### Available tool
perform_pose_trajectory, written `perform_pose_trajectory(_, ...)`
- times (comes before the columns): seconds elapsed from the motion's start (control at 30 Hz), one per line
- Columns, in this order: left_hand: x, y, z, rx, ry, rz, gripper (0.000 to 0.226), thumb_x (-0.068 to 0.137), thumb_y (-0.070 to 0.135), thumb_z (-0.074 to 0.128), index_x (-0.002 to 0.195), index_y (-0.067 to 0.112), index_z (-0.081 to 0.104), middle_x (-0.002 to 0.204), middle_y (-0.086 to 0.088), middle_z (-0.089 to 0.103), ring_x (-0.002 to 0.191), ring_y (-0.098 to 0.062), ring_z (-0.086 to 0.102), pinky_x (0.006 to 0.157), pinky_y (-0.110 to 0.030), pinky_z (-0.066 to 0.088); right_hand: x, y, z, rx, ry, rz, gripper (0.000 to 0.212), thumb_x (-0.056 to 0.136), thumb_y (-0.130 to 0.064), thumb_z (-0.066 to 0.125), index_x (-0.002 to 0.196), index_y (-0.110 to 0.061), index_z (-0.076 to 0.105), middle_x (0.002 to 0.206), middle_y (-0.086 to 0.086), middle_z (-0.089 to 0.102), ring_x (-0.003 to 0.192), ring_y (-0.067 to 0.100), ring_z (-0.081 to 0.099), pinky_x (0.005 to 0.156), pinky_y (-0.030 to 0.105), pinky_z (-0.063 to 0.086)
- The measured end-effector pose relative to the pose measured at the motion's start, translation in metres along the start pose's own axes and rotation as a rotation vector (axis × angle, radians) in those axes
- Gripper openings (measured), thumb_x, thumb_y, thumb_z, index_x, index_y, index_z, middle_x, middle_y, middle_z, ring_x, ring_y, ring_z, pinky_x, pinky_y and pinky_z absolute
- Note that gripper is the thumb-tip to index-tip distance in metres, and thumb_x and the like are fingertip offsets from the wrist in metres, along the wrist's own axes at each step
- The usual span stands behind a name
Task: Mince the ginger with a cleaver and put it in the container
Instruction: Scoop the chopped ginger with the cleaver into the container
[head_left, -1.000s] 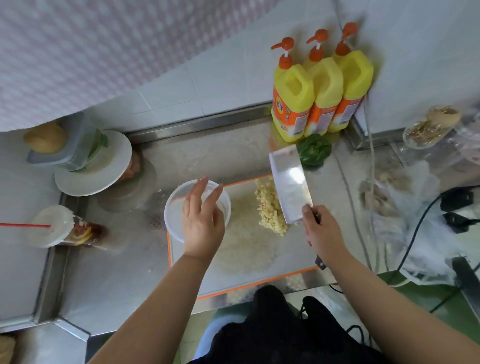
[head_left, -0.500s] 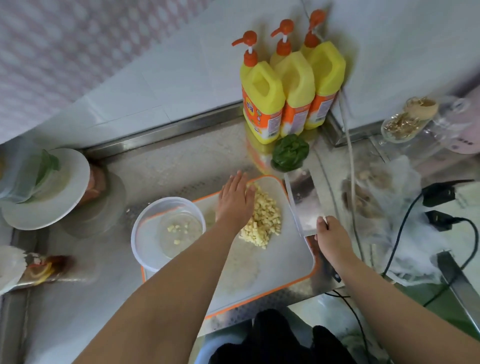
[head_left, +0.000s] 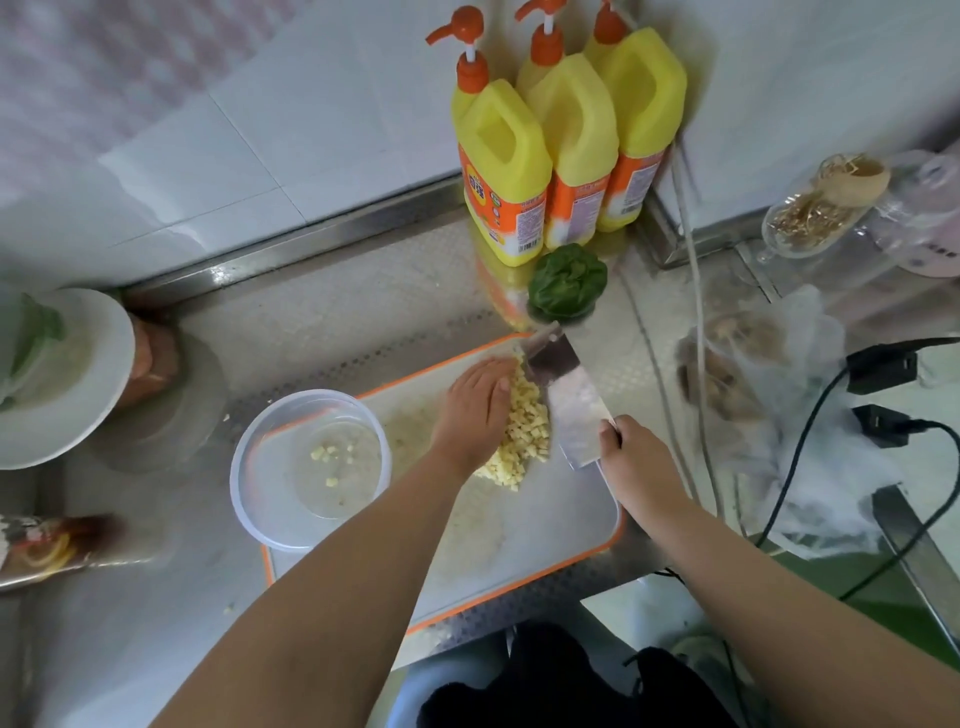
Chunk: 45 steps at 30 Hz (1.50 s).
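Note:
A pile of pale yellow minced ginger (head_left: 527, 428) lies on the white, orange-rimmed cutting board (head_left: 545, 525). My left hand (head_left: 470, 410) lies flat against the pile's left side, fingers straight. My right hand (head_left: 636, 460) grips the handle of the cleaver (head_left: 569, 397), whose blade rests tilted against the pile's right side. The clear round container (head_left: 249, 467) sits on the board's left corner with a few ginger bits inside.
Three yellow pump bottles (head_left: 561, 140) and a green pepper (head_left: 569, 280) stand behind the board. A white plate (head_left: 78, 400) lies at far left. Clear plastic bags (head_left: 800, 415), black plugs and cables (head_left: 883, 405) crowd the right side of the steel counter.
My left hand left the container and went to the ginger pile's left side. The cleaver blade came down against the pile's right side, pressing the ginger between hand and blade.

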<state>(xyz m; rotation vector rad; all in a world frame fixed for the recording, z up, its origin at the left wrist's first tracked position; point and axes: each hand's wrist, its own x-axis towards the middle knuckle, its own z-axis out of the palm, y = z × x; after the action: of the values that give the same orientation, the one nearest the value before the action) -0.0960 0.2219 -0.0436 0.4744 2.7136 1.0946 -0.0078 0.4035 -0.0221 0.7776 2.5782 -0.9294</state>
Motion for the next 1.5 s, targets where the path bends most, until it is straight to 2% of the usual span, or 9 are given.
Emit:
perform_pose_trajectory(0.13, -0.010, 0.008, 0.002, -0.180, 0.035, -0.140, 0.046, 0.099, 0.034, 0.028, 0.123, 0.013, 0.062, 0.125, -0.002, 0.062, 0.119, -0.016, 0.052, 0.105, -0.029, 0.036, -0.004, -0.011, 0.009, -0.028, -0.059, -0.061, 0.030, 0.102, -0.024, 0.035, 0.078, -0.010, 0.045, 0.073, 0.004, 0.048, 0.070, 0.023, 0.046, 0.060, 0.031, 0.027)
perform_pose_trajectory(0.3, -0.027, 0.024, 0.000, -0.368, 0.165, -0.273, 0.043, 0.097, 0.035, 0.029, 0.120, 0.016, 0.060, 0.121, 0.003, 0.057, 0.109, 0.000, 0.049, 0.095, -0.009, 0.034, -0.010, -0.017, 0.012, -0.080, -0.158, -0.053, 0.033, 0.102, -0.028, 0.034, 0.072, -0.014, 0.040, 0.067, -0.002, 0.041, 0.070, 0.021, 0.044, 0.063, 0.029, 0.029)
perform_pose_trajectory(0.63, -0.070, 0.026, -0.022, -0.463, 0.200, -0.386, 0.034, 0.104, 0.027, 0.034, 0.133, 0.025, 0.052, 0.132, 0.013, 0.055, 0.121, 0.006, 0.046, 0.092, 0.001, 0.033, -0.012, -0.010, -0.009, 0.159, -0.292, 0.031, 0.036, 0.099, -0.026, 0.041, 0.075, -0.001, 0.050, 0.067, 0.015, 0.053, 0.055, 0.023, 0.049, 0.056, 0.031, 0.036)
perform_pose_trajectory(0.83, -0.084, 0.032, -0.035, -0.358, 0.239, -0.329, 0.028, 0.103, 0.020, 0.040, 0.124, 0.028, 0.056, 0.123, 0.013, 0.060, 0.114, 0.001, 0.052, 0.088, -0.002, 0.037, -0.024, -0.017, -0.022, 0.213, -0.312, 0.007, 0.034, 0.099, -0.022, 0.043, 0.071, -0.003, 0.050, 0.055, 0.009, 0.052, 0.043, 0.017, 0.046, 0.049, 0.025, 0.040)
perform_pose_trajectory(0.97, -0.097, 0.036, -0.053, -0.322, 0.408, -0.281, 0.022, 0.100, 0.016, 0.047, 0.114, 0.023, 0.062, 0.110, 0.019, 0.061, 0.105, 0.005, 0.055, 0.086, -0.009, 0.040, -0.036, -0.037, -0.031, 0.201, -0.320, -0.056, 0.035, 0.099, -0.021, 0.044, 0.068, -0.006, 0.047, 0.046, 0.004, 0.049, 0.036, 0.011, 0.043, 0.044, 0.017, 0.037)
perform_pose_trajectory(1.1, -0.112, 0.027, -0.089, -0.250, 0.551, -0.137, 0.026, 0.100, 0.020, 0.041, 0.112, 0.011, 0.062, 0.109, 0.008, 0.060, 0.106, 0.001, 0.053, 0.091, -0.010, 0.037, -0.050, -0.076, -0.035, 0.153, -0.406, -0.140, 0.035, 0.098, -0.027, 0.043, 0.067, -0.010, 0.045, 0.048, 0.006, 0.053, 0.039, 0.015, 0.048, 0.049, 0.023, 0.042)
perform_pose_trajectory(1.23, -0.127, -0.008, -0.133, -0.090, 0.574, -0.076, 0.035, 0.101, 0.027, 0.034, 0.113, 0.007, 0.060, 0.112, 0.004, 0.058, 0.109, -0.019, 0.054, 0.096, -0.031, 0.042, -0.065, -0.122, -0.019, 0.100, -0.511, -0.210, 0.035, 0.098, -0.028, 0.042, 0.068, -0.011, 0.046, 0.050, 0.008, 0.053, 0.038, 0.018, 0.050, 0.048, 0.025, 0.044)
perform_pose_trajectory(1.33, -0.137, -0.029, -0.155, 0.070, 0.516, 0.036, 0.038, 0.099, 0.031, 0.037, 0.113, 0.003, 0.059, 0.114, -0.005, 0.058, 0.111, -0.025, 0.052, 0.098, -0.040, 0.040, -0.074, -0.152, 0.003, 0.046, -0.567, -0.227, 0.036, 0.098, -0.026, 0.041, 0.066, -0.011, 0.048, 0.048, 0.010, 0.053, 0.040, 0.022, 0.051, 0.051, 0.027, 0.044)
perform_pose_trajectory(1.5, -0.134, -0.047, -0.152, 0.292, 0.202, 0.249, 0.048, 0.093, 0.049, 0.045, 0.122, 0.012, 0.053, 0.123, -0.009, 0.052, 0.118, -0.030, 0.046, 0.106, -0.039, 0.030, -0.084, -0.184, 0.036, -0.022, -0.582, -0.144, 0.041, 0.096, -0.026, 0.039, 0.074, 0.000, 0.060, 0.057, 0.020, 0.056, 0.042, 0.026, 0.051, 0.054, 0.030, 0.047)
